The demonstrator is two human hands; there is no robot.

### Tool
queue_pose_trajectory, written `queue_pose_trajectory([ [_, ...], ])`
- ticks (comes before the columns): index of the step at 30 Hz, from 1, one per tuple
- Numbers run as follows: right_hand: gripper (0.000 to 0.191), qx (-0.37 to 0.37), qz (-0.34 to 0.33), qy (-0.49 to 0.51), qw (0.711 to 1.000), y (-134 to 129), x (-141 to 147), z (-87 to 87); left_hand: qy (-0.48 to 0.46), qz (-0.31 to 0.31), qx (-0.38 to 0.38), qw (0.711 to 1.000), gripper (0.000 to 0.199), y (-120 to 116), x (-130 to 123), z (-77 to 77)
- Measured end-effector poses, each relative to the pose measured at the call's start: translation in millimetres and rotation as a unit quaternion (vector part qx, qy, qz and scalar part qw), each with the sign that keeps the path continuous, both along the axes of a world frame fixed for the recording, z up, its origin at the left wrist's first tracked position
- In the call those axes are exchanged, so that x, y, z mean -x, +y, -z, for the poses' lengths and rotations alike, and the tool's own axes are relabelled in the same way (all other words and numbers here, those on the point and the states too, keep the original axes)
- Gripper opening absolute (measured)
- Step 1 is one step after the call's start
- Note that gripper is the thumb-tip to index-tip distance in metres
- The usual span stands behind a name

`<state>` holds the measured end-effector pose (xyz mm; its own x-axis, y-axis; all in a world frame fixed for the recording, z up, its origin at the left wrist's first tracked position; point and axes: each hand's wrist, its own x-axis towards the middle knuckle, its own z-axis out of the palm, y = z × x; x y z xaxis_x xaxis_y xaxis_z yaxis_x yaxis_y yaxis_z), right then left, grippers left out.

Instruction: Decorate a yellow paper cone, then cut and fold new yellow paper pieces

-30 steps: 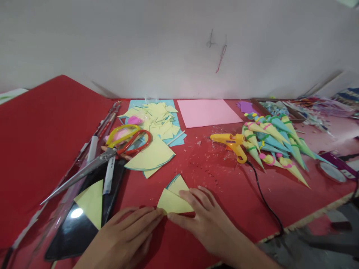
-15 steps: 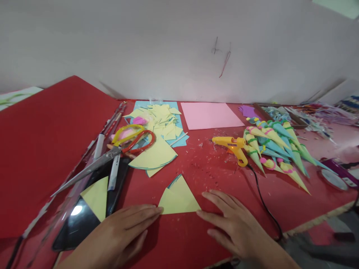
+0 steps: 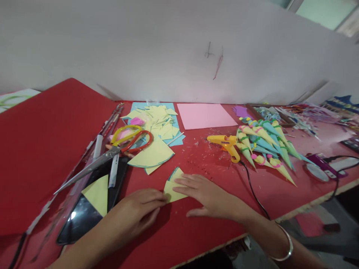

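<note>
A folded piece of yellow paper (image 3: 171, 189) lies on the red table, its upper corner pointing away from me and a blue-green line along one edge. My left hand (image 3: 143, 209) rests at its left corner, fingers stretched out and fingertips touching it. Over the paper's right part lies my right hand (image 3: 204, 194), flat and open with spread fingers, hiding that side. Just beyond are fan-shaped yellow paper pieces (image 3: 153, 154). Large scissors (image 3: 106, 158) with one yellow and one red handle lie left of them.
A yellow glue gun (image 3: 226, 144) with a black cord stands near piled paper cones (image 3: 263, 138). Pink paper (image 3: 206, 116) and yellow scraps (image 3: 157, 117) lie along the wall. Left, a black shiny phone-like slab (image 3: 80, 220) carries a yellow piece (image 3: 98, 194).
My right hand has moved left from beside the folded paper onto it. The paper has turned slightly and its right part is now covered. My left hand stays at the left corner.
</note>
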<state>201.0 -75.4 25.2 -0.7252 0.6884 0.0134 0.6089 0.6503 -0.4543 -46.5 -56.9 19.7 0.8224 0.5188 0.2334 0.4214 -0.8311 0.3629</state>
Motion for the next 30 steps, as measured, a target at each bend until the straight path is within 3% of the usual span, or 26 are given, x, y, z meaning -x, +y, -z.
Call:
queue_pose_trajectory([
  [5,0.041,-0.061,0.037,-0.037,0.997,0,6,6.8,0.037,-0.026,-0.029,0.999,0.025,4,-18,0.0],
  [10,0.029,-0.170,0.069,-0.051,0.982,-7,16,11.1,0.106,-0.082,0.002,0.991,0.040,6,-38,-3.5],
  [14,0.022,-0.273,0.076,-0.032,0.958,-8,20,14.4,0.136,-0.092,-0.017,0.986,0.022,10,-44,-3.1],
  [17,0.022,-0.300,0.062,0.033,0.951,-9,18,10.4,0.087,-0.065,-0.032,0.994,0.017,13,-41,0.9],
  [22,0.021,-0.271,0.051,0.112,0.955,-10,8,8.4,-0.073,-0.026,0.055,0.996,0.030,15,-39,8.9],
  [26,0.023,-0.314,0.026,0.102,0.944,-14,4,14.7,-0.065,-0.025,0.060,0.996,0.036,12,-34,13.7],
  [30,0.025,-0.386,-0.010,0.021,0.922,-24,4,18.8,-0.052,-0.024,0.033,0.998,0.039,4,-28,10.8],
])
